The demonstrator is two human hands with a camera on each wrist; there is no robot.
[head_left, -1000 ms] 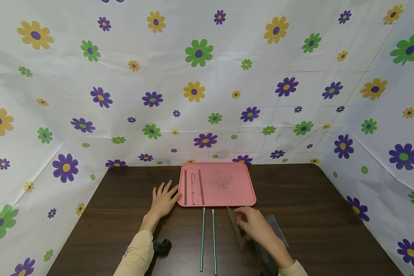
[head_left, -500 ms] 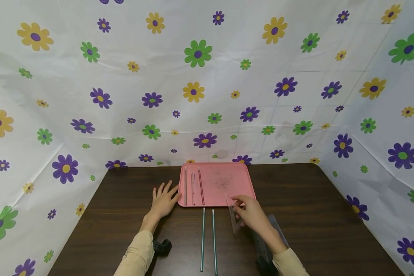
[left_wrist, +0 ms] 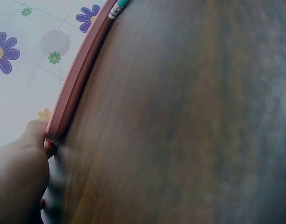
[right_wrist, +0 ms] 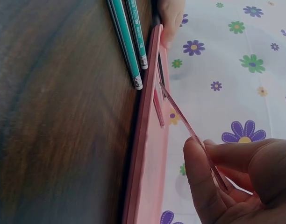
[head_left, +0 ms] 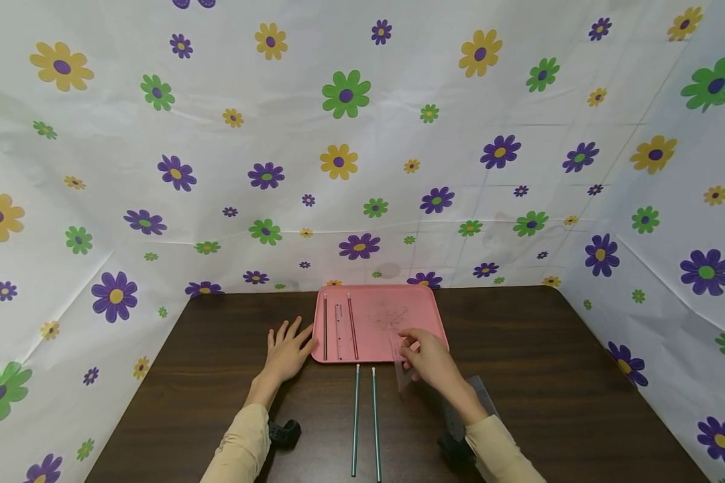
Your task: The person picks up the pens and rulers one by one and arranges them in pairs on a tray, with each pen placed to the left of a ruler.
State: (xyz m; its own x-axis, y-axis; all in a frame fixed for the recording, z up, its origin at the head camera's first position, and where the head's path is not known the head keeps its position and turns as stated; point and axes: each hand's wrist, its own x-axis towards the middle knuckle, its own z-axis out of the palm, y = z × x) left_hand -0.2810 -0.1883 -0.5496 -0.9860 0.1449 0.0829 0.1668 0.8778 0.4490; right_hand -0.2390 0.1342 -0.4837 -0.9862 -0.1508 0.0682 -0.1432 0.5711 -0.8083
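My right hand (head_left: 432,360) pinches a clear plastic set square (head_left: 403,377) between thumb and fingers, over the near edge of a pink tray (head_left: 425,305). In the right wrist view the set square (right_wrist: 182,116) appears nearly edge-on, tilted above the tray. My left hand (head_left: 286,353) lies with fingers spread at the tray's left side, touching its rim (left_wrist: 75,84). Inside the tray, on the left, a black pencil (head_left: 325,329), a clear ruler (head_left: 339,333) and a red pencil (head_left: 353,327) lie side by side.
Two green pencils (head_left: 355,422) lie on the dark wooden table (head_left: 549,376), in front of the tray. Another clear plastic piece (head_left: 484,396) lies partly hidden under my right forearm. A flower-print sheet (head_left: 362,201) stands behind the table.
My right hand has moved forward and slightly left, carrying the set square from the table to over the tray's near edge. The left hand has stayed in place.
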